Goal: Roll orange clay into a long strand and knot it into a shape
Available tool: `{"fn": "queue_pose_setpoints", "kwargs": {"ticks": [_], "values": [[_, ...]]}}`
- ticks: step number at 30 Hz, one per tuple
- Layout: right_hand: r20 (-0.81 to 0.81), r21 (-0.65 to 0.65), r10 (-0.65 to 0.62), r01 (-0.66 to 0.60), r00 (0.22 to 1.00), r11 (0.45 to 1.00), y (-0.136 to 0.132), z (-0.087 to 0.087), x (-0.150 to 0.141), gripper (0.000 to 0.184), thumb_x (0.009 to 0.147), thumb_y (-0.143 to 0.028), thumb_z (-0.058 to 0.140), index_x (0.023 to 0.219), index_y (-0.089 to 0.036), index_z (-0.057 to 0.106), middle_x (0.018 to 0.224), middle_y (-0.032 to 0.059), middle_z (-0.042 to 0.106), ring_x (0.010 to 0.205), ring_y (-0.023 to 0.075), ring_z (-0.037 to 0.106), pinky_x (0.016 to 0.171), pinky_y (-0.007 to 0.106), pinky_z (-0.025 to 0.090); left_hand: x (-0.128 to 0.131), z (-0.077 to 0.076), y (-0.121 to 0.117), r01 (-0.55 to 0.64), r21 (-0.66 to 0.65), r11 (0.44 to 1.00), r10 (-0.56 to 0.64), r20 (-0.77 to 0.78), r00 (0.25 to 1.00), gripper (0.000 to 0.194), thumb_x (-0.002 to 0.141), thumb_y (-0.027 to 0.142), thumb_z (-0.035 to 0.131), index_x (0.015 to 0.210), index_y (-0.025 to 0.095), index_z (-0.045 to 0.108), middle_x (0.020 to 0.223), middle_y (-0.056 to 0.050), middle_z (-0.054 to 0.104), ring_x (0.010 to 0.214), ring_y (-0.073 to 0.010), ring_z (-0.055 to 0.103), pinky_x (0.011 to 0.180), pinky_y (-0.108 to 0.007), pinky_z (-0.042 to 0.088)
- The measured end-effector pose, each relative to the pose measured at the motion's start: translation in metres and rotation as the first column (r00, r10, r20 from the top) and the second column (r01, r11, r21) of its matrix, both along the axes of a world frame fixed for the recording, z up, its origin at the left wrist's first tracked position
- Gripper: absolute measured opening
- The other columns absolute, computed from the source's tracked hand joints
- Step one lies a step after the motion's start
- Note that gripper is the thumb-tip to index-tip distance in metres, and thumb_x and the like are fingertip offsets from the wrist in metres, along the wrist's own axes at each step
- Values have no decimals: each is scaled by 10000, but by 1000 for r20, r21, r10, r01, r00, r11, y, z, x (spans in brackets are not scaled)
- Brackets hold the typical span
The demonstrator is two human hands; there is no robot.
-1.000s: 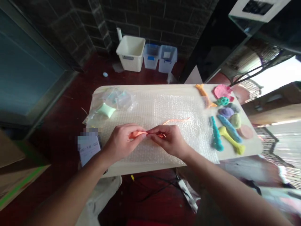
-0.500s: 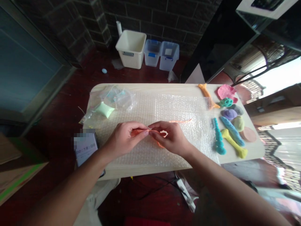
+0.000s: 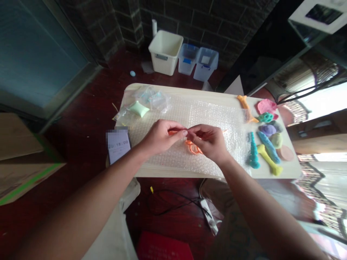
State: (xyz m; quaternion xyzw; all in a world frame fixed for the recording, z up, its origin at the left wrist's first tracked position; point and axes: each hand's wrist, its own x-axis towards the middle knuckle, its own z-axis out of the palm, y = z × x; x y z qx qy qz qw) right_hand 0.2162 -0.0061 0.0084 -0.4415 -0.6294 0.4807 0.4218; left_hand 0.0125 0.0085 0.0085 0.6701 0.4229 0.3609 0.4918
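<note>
Both hands meet fingertip to fingertip over the bubble wrap [image 3: 168, 161] at the middle of the table. My left hand [image 3: 161, 137] is closed in a pinch, with a bit of orange clay showing between thumb and fingers. My right hand [image 3: 210, 142] pinches the same soft orange strand close beside it. Loops of the orange clay strand [image 3: 193, 148] hang or lie beneath the right fingers; whether they rest on the wrap I cannot tell. Another thin orange end peeks out past the right hand, which covers the rest.
Shaped clay pieces line the right side: an orange bone shape [image 3: 247, 108], a teal tapered stick [image 3: 253, 151], a yellow bone shape [image 3: 269, 160] and a pink piece [image 3: 266, 106]. Left are a pale green packet [image 3: 139, 108], plastic bags [image 3: 159, 101] and a phone [image 3: 118, 146]. Bins [image 3: 166, 54] stand behind.
The camera view has shifted, so the table sits higher and further right. Both hands stay pinched together on the orange clay; more of its loops now show below the right hand.
</note>
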Motion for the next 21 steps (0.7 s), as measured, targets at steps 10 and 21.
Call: {"fn": "queue_pose_setpoints", "kwargs": {"ticks": [10,21], "values": [[65,-23,-77,79,995,997,-4,40,-2,269,839,-373,836,963,-159,732,798,50,765,652,153,722,638,309,641,11,5,8,-14,-27,1000,21,269,963,142,858,258,739,902,145,814,880,-70,807,821,-181,721,759,-298,528],[440,218,-34,-70,898,974,-1,79,-8,443,876,-347,787,1267,-178,664,966,78,777,864,215,752,782,369,621,-2,33,2,32,-162,986,53,497,866,164,902,279,696,937,159,802,765,-45,720,596,-119,556,545,-270,380]]}}
